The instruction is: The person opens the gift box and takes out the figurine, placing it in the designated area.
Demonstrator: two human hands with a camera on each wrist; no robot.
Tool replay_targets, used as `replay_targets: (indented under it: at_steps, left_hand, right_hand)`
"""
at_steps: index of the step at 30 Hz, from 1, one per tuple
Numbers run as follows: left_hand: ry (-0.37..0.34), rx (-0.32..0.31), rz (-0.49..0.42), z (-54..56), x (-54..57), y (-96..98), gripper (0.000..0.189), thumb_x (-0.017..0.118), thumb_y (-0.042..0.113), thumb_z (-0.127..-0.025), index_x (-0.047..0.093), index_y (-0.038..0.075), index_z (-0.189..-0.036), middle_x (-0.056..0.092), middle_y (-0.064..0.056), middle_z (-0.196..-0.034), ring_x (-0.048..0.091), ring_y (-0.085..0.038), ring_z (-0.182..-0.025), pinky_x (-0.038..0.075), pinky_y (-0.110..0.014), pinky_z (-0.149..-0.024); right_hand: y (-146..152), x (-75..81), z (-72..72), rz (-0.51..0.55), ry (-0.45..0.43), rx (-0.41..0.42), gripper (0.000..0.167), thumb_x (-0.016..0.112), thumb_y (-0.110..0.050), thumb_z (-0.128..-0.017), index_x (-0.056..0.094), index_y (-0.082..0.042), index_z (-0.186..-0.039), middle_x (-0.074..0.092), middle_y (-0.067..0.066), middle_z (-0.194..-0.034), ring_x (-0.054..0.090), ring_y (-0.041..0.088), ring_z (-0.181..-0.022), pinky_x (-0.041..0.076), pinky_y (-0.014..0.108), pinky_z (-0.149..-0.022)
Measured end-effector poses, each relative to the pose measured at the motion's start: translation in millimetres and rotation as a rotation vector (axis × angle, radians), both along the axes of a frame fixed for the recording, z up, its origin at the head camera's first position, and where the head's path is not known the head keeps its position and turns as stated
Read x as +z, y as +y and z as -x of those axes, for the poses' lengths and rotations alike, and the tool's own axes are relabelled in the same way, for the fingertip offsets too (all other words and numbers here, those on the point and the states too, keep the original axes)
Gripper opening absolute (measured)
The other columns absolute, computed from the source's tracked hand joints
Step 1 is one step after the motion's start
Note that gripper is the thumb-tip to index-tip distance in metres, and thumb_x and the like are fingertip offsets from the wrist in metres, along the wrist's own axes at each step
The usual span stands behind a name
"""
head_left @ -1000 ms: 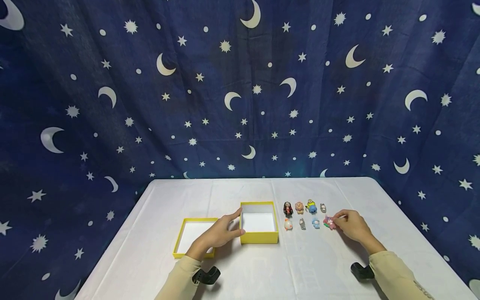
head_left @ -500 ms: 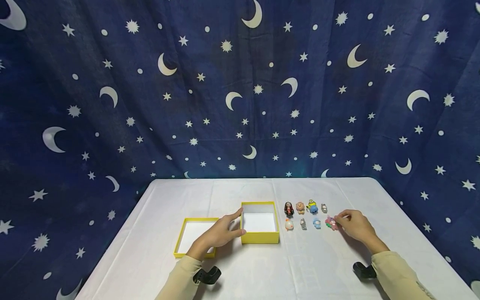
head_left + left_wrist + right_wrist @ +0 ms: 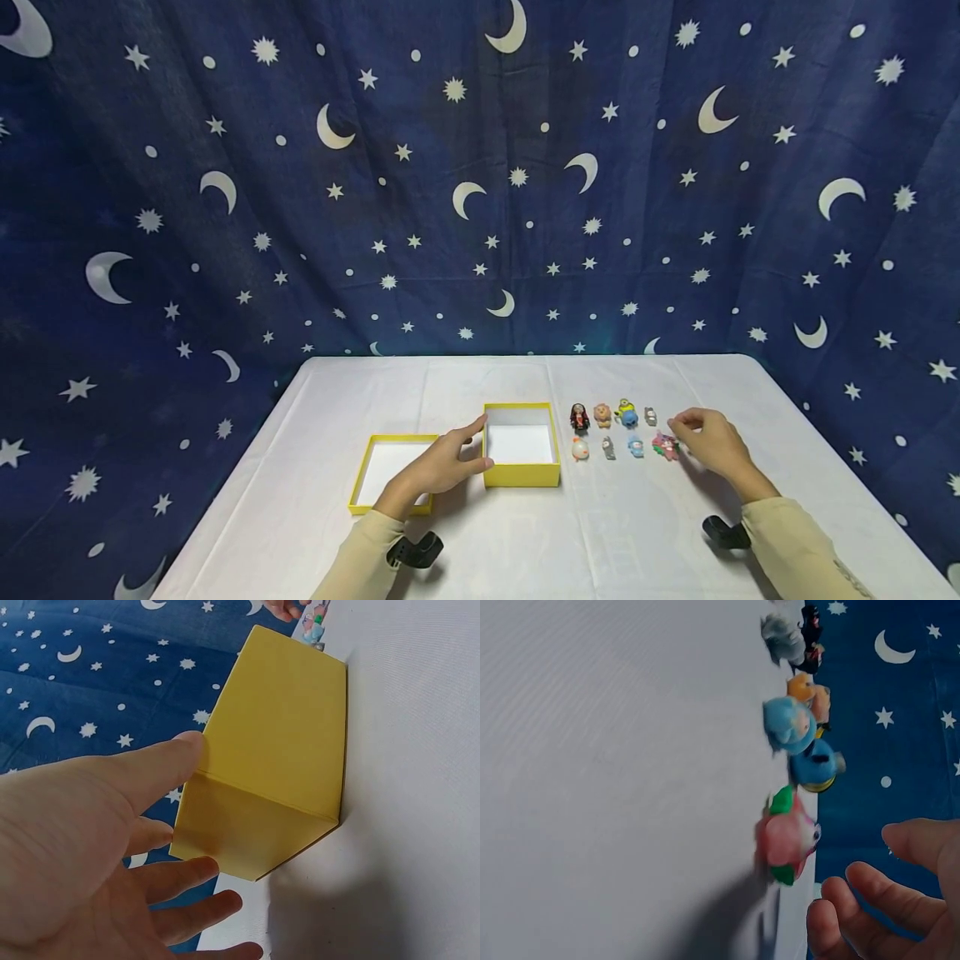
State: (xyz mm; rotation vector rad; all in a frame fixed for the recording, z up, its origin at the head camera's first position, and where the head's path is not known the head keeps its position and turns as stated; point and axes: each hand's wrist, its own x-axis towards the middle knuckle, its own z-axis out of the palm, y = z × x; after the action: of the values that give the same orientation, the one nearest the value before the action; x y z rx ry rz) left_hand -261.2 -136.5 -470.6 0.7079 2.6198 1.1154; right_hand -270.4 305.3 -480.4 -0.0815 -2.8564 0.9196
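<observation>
My left hand (image 3: 442,460) rests at the left side of a yellow box (image 3: 521,476) with a white inside. In the left wrist view the thumb touches the box's edge and the other fingers spread along its side. My right hand (image 3: 711,442) hovers just right of a pink figurine with green parts (image 3: 664,446), which stands on the table. In the right wrist view a gap separates the thumb and fingers from that pink figurine (image 3: 786,838), and nothing is between them.
Several small figurines stand in two rows right of the box, among them a dark-haired doll (image 3: 578,418), a minion (image 3: 626,412) and a light-blue figure (image 3: 635,447). A yellow-rimmed lid (image 3: 361,475) lies left, partly behind my left forearm. A starry curtain (image 3: 480,208) hangs behind the table.
My right hand has let go of the pink figurine and moved slightly up and away, leaving it standing at the end of the front row. My left hand has stayed at the box.
</observation>
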Motion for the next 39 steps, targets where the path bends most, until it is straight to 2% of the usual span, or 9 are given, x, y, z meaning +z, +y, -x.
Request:
replay_targets:
  at_steps: [4,10,13,16,20,23,28,33,39]
  left_hand:
    - [0.003,-0.003,0.001,-0.2,-0.4,-0.4,0.075,0.064,0.030,-0.101,0.025,0.012,-0.162,0.029,-0.007,-0.167,0.043,-0.039,-0.145,0.034,-0.057,-0.120]
    - [0.018,-0.020,0.002,0.2,-1.8,-2.0,0.073,0.063,0.029,-0.101,0.026,0.011,-0.161,0.031,-0.009,-0.166,0.046,-0.041,-0.143,0.036,-0.057,-0.118]
    - [0.024,-0.027,-0.002,0.7,-2.7,-2.9,0.072,0.063,0.029,-0.101,0.027,0.010,-0.161,0.032,-0.010,-0.166,0.046,-0.042,-0.142,0.037,-0.058,-0.118]
    - [0.023,-0.023,-0.005,1.5,-3.2,-3.2,0.072,0.063,0.029,-0.101,0.027,0.010,-0.161,0.032,-0.010,-0.166,0.046,-0.041,-0.143,0.036,-0.058,-0.118]
    - [0.028,-0.021,-0.007,1.9,-3.1,-3.8,0.073,0.063,0.030,-0.101,0.027,0.009,-0.161,0.033,-0.011,-0.165,0.046,-0.041,-0.143,0.037,-0.058,-0.118]
    - [0.029,-0.019,-0.006,2.0,-3.0,-4.3,0.073,0.063,0.030,-0.101,0.027,0.009,-0.161,0.033,-0.011,-0.165,0.045,-0.040,-0.144,0.035,-0.058,-0.119]
    - [0.028,-0.012,-0.004,2.4,-3.0,-5.2,0.073,0.063,0.030,-0.101,0.028,0.009,-0.161,0.032,-0.011,-0.166,0.039,-0.036,-0.148,0.032,-0.056,-0.121]
    - [0.031,-0.013,-0.003,1.3,-1.7,-4.1,0.072,0.063,0.030,-0.101,0.029,0.009,-0.160,0.033,-0.011,-0.165,0.039,-0.036,-0.148,0.033,-0.056,-0.121]
    - [0.025,-0.006,-0.006,0.5,1.0,-1.9,0.070,0.063,0.030,-0.101,0.030,0.010,-0.160,0.033,-0.011,-0.165,0.038,-0.037,-0.149,0.032,-0.056,-0.121]
  right_hand:
    - [-7,3.4,0.7,0.007,0.000,-0.006,0.037,0.059,-0.028,-0.100,0.068,0.005,-0.111,0.067,0.031,-0.114,0.064,0.045,-0.103,0.051,0.055,-0.081]
    - [-15,5.5,1.9,0.036,0.016,0.010,0.033,0.059,-0.025,-0.099,0.069,0.005,-0.110,0.068,0.030,-0.113,0.063,0.048,-0.106,0.050,0.057,-0.083]
    - [-20,6.0,4.8,0.046,0.018,0.013,0.032,0.059,-0.025,-0.099,0.071,0.003,-0.109,0.069,0.029,-0.112,0.065,0.044,-0.102,0.051,0.055,-0.081]
    - [-26,7.7,8.1,0.066,0.008,0.014,0.032,0.059,-0.027,-0.100,0.071,0.002,-0.110,0.069,0.029,-0.113,0.068,0.037,-0.087,0.051,0.045,-0.074]
    - [-36,11.5,10.7,0.080,0.029,0.023,0.033,0.059,-0.028,-0.100,0.071,0.001,-0.110,0.070,0.027,-0.113,0.068,0.030,-0.081,0.047,0.034,-0.069]
    - [-43,14.4,12.0,0.085,0.063,0.037,0.033,0.061,-0.028,-0.100,0.071,0.001,-0.110,0.071,0.027,-0.112,0.068,0.029,-0.085,0.049,0.034,-0.066]
    - [-56,16.5,15.7,0.106,0.075,0.048,0.032,0.061,-0.027,-0.100,0.071,0.001,-0.113,0.070,0.027,-0.114,0.067,0.032,-0.074,0.050,0.032,-0.055]
    - [-65,16.7,17.6,0.101,0.078,0.053,0.031,0.062,-0.027,-0.100,0.072,0.001,-0.111,0.072,0.023,-0.112,0.066,0.037,-0.100,0.052,0.044,-0.076]
    - [-72,15.4,18.5,0.110,0.102,0.067,0.029,0.062,-0.025,-0.099,0.073,0.000,-0.109,0.072,0.024,-0.112,0.067,0.038,-0.102,0.053,0.052,-0.085]
